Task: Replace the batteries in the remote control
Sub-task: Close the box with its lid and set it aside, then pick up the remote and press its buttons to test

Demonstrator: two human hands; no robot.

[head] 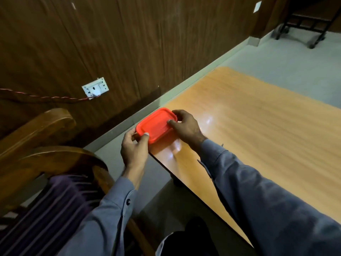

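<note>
A small rectangular box with a red-orange lid (156, 125) sits at the near left corner of the wooden table (258, 130). My left hand (133, 147) grips its near left end, thumb on the lid's edge. My right hand (185, 126) holds the far right end, fingers curled over the rim. What is inside the box is hidden. No remote control or batteries are visible.
A wooden chair (46, 145) with a striped purple cushion (55, 209) stands to my left. A wall socket (95, 88) with a red twisted cord (46, 97) sits on the panelled wall. A dark metal frame (304, 24) stands on the floor at the far right.
</note>
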